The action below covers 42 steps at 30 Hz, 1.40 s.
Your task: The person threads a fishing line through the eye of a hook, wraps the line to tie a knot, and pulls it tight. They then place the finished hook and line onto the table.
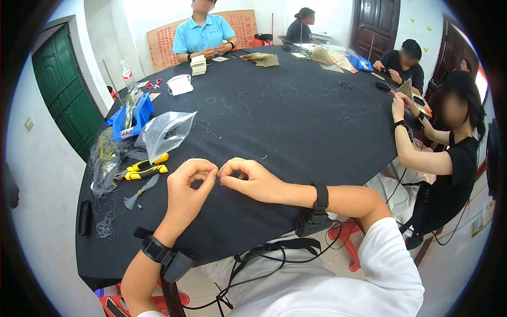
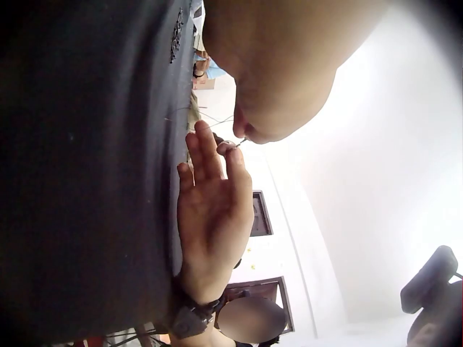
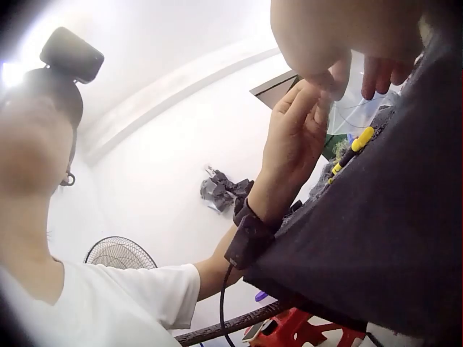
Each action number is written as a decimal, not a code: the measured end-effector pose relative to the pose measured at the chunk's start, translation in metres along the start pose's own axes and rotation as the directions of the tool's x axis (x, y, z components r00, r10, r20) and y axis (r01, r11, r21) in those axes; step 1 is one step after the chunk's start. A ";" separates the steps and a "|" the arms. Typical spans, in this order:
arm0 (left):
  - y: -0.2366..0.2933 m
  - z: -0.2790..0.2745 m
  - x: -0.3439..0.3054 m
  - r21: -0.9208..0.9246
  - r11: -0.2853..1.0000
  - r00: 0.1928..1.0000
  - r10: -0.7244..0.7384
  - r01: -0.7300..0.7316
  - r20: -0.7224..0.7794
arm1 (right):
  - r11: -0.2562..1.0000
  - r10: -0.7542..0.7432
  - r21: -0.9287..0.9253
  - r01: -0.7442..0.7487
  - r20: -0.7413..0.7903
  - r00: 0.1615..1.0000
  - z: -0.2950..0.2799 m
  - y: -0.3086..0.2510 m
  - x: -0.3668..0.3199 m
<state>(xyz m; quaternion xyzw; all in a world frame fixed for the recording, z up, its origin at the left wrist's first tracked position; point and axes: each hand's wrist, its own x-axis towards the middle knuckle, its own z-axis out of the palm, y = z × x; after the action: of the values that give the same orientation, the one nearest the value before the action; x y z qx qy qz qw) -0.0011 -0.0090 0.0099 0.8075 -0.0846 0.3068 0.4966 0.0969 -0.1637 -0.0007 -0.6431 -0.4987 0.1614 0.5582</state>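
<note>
Both my hands meet over the black tablecloth [image 1: 296, 137] near its front edge. My left hand [image 1: 213, 173] pinches thumb and forefinger together, and my right hand [image 1: 222, 178] does the same, fingertip to fingertip. Between them is a thin thread [image 2: 241, 141], barely visible in the head view. The left wrist view shows the right hand [image 2: 213, 195] side-on with its fingertips at the thread. In the right wrist view the left hand [image 3: 298, 126] reaches up to the right hand's fingertips [image 3: 334, 78]. Each wrist wears a black strap with a camera.
Yellow-and-black pliers [image 1: 145, 169], a small tassel [image 1: 138, 193] and a tangle of grey threads [image 1: 105, 158] lie left of my hands. A clear plastic bag [image 1: 166, 132] and a blue tray [image 1: 132, 119] sit further back. Other people sit around the table.
</note>
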 end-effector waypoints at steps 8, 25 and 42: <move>0.007 -0.001 0.004 0.311 0.917 0.965 0.263 -0.249 -0.005 | 0.998 0.032 0.049 -0.033 0.028 0.999 0.003 0.000 0.000; -0.028 -0.076 0.028 0.717 0.692 0.909 0.349 -0.087 -0.226 | 0.994 0.096 0.042 -0.101 0.109 0.989 0.001 0.000 -0.001; -0.057 -0.136 0.029 0.754 0.630 0.853 0.275 0.188 -0.443 | 0.989 0.060 0.125 -0.080 0.159 0.985 0.000 0.001 -0.003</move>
<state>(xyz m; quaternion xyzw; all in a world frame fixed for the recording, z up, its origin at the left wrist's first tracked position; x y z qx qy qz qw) -0.0087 0.1403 0.0274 0.8241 0.1723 0.5310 0.0959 0.0959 -0.1659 -0.0025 -0.6078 -0.5061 0.2627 0.5526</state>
